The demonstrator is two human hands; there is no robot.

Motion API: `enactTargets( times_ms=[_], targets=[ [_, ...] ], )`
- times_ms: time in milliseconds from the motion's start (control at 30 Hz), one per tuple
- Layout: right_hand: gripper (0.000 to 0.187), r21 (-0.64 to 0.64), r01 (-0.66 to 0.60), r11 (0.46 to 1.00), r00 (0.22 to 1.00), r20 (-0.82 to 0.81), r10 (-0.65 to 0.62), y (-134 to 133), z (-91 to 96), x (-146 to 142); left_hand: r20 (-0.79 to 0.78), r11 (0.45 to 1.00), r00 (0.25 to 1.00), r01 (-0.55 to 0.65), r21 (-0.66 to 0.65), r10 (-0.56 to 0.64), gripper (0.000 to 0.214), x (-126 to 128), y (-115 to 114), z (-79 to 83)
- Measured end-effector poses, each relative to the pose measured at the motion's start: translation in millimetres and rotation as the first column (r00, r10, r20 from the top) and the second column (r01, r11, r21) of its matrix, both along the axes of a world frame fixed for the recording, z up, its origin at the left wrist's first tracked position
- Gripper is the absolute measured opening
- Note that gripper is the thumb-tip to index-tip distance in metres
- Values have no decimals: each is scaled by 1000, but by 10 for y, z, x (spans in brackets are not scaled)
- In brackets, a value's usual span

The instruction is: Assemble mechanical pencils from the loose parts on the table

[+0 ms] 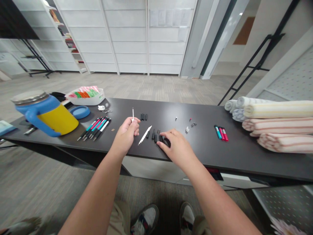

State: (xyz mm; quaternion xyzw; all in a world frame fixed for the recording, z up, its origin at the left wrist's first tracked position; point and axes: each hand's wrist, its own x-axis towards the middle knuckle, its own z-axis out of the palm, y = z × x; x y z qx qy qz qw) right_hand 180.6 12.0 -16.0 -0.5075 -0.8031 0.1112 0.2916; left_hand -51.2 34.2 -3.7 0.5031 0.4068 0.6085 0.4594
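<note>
Closed in a pinch, my left hand [128, 130] holds a slim white pen refill [133, 114] upright, its narrow tip pointing up and its lower part hidden by the fingers. My right hand [174, 142] is low over the table with thumb and forefinger apart, one at each end of a short black pen grip [160, 138]; whether they touch it I cannot tell. More black grips [153, 134] lie just left of it. Between my hands is a bunch of white refills [145, 135]. Farther back stand or lie several black pen pieces [143, 117] in a row.
Assembled pens [95, 128] lie at left, near a blue-yellow mug [53, 114], a blue lid [80, 112] and a white basket [91, 99]. Small metal and clear parts [190, 126] are right of centre. Coloured barrels [221, 133] and rolled towels [281, 125] lie farther right on the dark table [207, 150].
</note>
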Motion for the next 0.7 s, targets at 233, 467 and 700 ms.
enactTargets(
  times_ms=[233, 467, 700],
  targets=[
    [25, -60, 40, 997, 990, -129, -48, 6, 41, 30, 185, 995, 981, 71, -69, -57, 25, 50, -39, 24],
    [28, -129, 67, 989, 960, -260, -99, 7, 69, 96, 228, 992, 970, 104, -67, -87, 25, 40, -45, 58],
    [25, -26, 101, 995, 989, -104, -103, -10, 39, 33, -406, 969, 883, -247, 26, 236, 30, -75, -43, 35]
  ],
)
